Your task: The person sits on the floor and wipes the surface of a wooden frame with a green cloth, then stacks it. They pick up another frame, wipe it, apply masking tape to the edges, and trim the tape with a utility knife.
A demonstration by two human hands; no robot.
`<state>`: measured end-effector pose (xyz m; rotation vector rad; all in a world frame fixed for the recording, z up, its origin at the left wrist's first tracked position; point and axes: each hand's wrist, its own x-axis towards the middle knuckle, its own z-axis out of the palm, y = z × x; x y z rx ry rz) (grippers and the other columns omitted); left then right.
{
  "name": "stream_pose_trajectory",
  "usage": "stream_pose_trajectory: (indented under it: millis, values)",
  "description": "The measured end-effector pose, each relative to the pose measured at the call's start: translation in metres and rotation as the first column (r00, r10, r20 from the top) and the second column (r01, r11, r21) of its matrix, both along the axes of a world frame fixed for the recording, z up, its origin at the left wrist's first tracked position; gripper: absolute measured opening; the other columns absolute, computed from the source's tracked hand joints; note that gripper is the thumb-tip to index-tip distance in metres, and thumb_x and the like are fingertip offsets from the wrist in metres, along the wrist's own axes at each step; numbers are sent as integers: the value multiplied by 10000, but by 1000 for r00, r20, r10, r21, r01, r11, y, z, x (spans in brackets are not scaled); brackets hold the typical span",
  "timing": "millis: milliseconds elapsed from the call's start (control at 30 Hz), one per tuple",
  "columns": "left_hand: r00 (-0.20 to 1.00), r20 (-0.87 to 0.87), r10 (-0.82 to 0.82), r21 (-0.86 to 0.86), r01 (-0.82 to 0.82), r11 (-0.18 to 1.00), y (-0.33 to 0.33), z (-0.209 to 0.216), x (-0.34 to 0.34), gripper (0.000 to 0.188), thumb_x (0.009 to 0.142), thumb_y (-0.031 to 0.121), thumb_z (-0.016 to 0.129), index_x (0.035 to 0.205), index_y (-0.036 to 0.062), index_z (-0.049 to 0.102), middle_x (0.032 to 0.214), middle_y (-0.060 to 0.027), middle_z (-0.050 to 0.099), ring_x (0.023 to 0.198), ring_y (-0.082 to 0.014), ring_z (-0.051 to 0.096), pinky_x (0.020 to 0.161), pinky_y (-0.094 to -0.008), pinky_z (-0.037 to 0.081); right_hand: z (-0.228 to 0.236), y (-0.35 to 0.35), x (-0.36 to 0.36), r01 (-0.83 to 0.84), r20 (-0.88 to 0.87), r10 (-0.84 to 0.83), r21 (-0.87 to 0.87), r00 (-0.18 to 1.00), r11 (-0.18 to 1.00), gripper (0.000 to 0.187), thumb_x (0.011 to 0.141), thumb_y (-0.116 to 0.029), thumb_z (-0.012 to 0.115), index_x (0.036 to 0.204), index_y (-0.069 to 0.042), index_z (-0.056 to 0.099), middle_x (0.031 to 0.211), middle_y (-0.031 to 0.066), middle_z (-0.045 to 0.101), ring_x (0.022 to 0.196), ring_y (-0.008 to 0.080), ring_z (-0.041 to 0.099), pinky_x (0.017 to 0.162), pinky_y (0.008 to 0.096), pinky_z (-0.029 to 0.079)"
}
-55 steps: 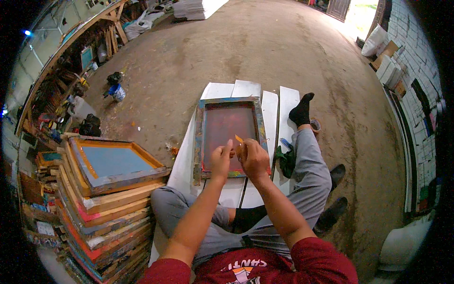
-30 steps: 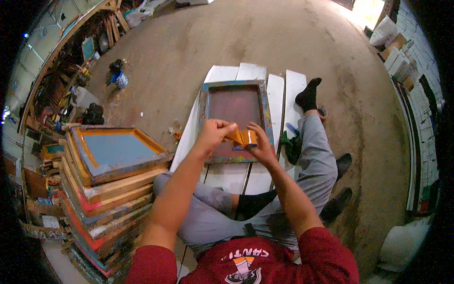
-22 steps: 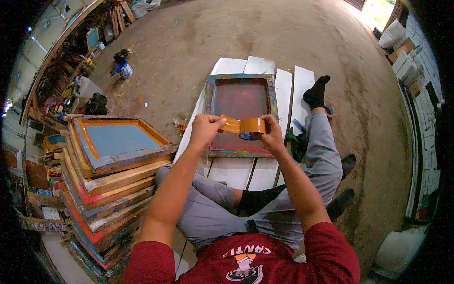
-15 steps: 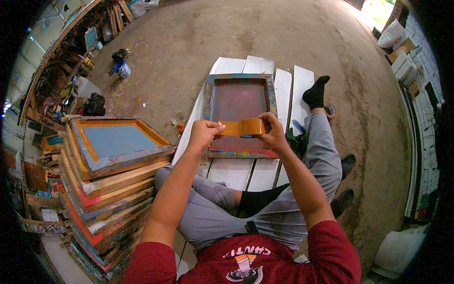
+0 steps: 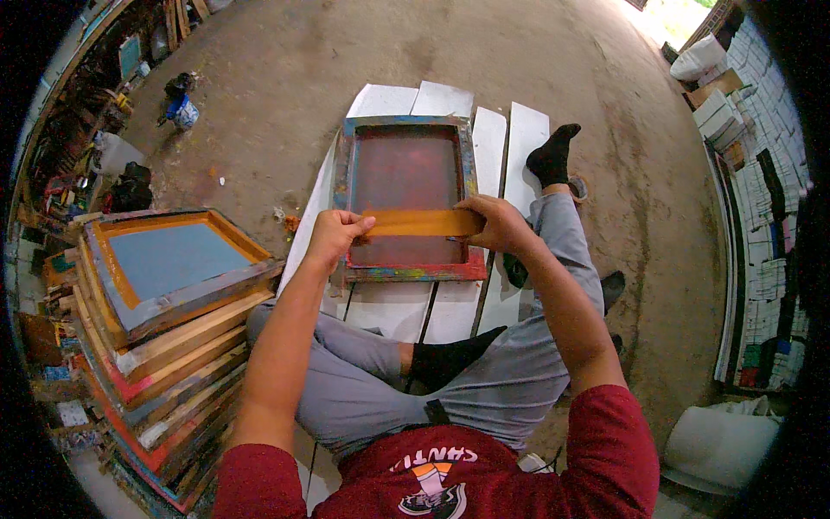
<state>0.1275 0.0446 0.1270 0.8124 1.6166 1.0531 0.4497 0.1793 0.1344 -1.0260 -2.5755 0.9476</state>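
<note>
A strip of brown packing tape (image 5: 421, 224) is stretched level between my two hands. My left hand (image 5: 335, 238) pinches its free end between thumb and fingers. At the other end my right hand (image 5: 497, 227) is closed round the tape roll, which the fingers mostly hide. Beneath the strip lies a paint-stained screen printing frame (image 5: 417, 272) with dark, reddish mesh (image 5: 406, 169). The strip crosses the nearer part of the mesh; whether it touches the frame I cannot tell.
White planks (image 5: 450, 313) carry the frame between my legs. To the left rises a stack of screen frames (image 5: 186, 333), the top one edged with brown tape. A blue-and-white bucket (image 5: 183, 113) stands on the floor at far left. Shelving clutter lines the left side.
My hands have moved apart, drawing out a longer strip of tape from the roll. The roll has turned and is now mostly hidden by my right hand. The whole view has shifted slightly.
</note>
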Motion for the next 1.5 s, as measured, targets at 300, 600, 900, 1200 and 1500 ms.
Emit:
stream_pose_trajectory:
  millis: [300, 600, 900, 1200, 1500]
  values:
    - [998, -60, -36, -39, 33, 999, -4, -68, -34, 247, 908, 229, 834, 889, -11, 777, 784, -72, 747, 677, -147, 685, 654, -326, 546, -64, 13, 86, 195, 20, -194, -58, 981, 979, 671, 645, -294, 1009, 1172, -37, 684, 1073, 126, 744, 984, 238, 724, 894, 352, 572]
    - [993, -110, 36, -107, -48, 993, -11, -115, -45, 236, 872, 197, 866, 908, -18, 777, 787, -85, 751, 695, -154, 705, 670, -309, 569, -99, 4, 90, 241, -126, -266, -184, 956, 953, 639, 716, -392, 966, 1153, -59, 641, 1019, 128, 715, 930, 292, 717, 832, 407, 576]
    - [963, -268, 1, -146, -41, 988, -20, -134, -63, 275, 881, 233, 869, 884, -27, 779, 792, -66, 753, 668, -137, 678, 591, -290, 557, -115, 9, 94, 129, -262, -160, -134, 952, 983, 587, 709, -316, 954, 1176, -69, 699, 1020, 115, 694, 969, 324, 682, 899, 419, 552]
    - [931, -364, -5, -143, -50, 989, -13, -150, -59, 292, 875, 257, 865, 918, -25, 800, 730, -74, 739, 568, -131, 640, 543, -305, 515, -121, -2, 106, 165, -19, -164, 91, 986, 982, 351, 743, -237, 918, 1029, -94, 775, 1021, 92, 649, 986, 297, 628, 887, 401, 511]
    - [772, -636, -24, -98, -50, 994, -15, -157, -71, 336, 857, 381, 854, 929, 53, 836, 798, -105, 785, 698, -220, 724, 680, -383, 536, -118, 2, 100, 28, 43, -48, 384, 998, 923, 335, 769, -322, 873, 1078, -215, 802, 1111, 40, 666, 1069, 278, 627, 971, 428, 515]
